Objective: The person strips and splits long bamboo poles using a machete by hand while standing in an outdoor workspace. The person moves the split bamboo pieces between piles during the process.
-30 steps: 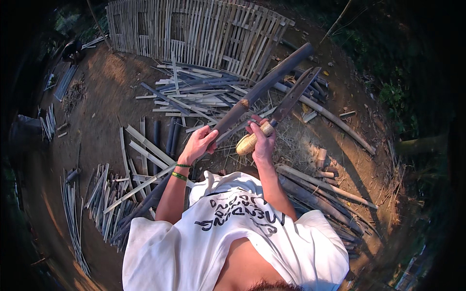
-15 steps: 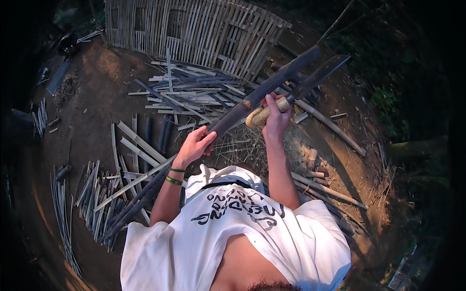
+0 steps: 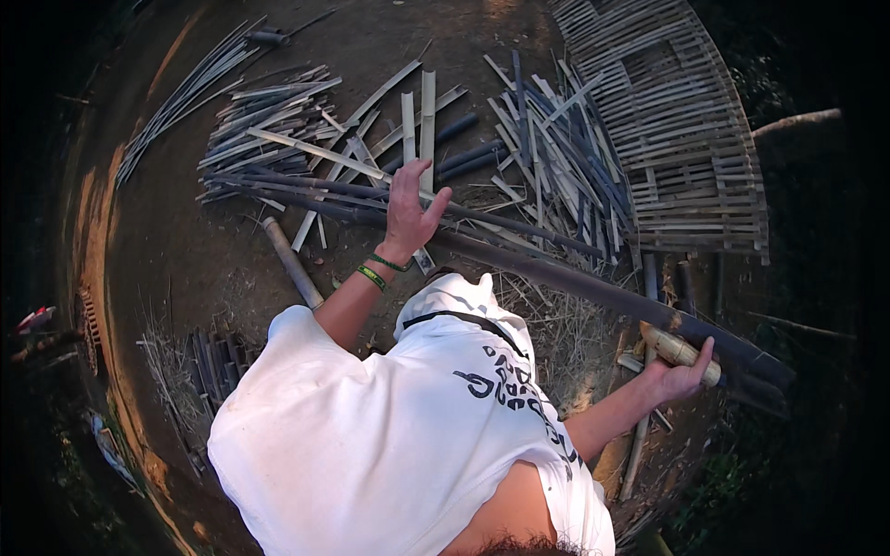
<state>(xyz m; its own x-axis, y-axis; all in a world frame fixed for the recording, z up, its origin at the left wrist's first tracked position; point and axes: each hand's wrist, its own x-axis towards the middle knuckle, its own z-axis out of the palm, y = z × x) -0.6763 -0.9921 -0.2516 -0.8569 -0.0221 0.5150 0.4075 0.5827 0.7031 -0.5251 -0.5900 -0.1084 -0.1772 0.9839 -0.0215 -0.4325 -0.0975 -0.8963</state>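
A long dark bamboo pole [image 3: 593,289] runs slantwise from beside my left hand to the far right. My left hand [image 3: 410,215], with green bands at its wrist, is open over the pole's upper end, its fingers stretched and thumb apart. Whether the palm touches the pole cannot be told. My right hand [image 3: 681,375] is closed round the pale, bamboo-like handle [image 3: 684,350] of a machete. The machete's dark blade [image 3: 756,393] points right, close under the pole's lower end and partly hidden in shadow.
Split bamboo strips [image 3: 556,148] lie heaped ahead, with another stack [image 3: 269,130] to the left. A slatted bamboo panel [image 3: 691,120] stands at the upper right. A cut bamboo length [image 3: 292,262] lies left of my arm. Dry shavings [image 3: 579,338] cover the ground before me.
My view has turned left. The pole now slopes down to the right, my left hand's fingers have opened from their grip, and my right hand has moved out right with the machete.
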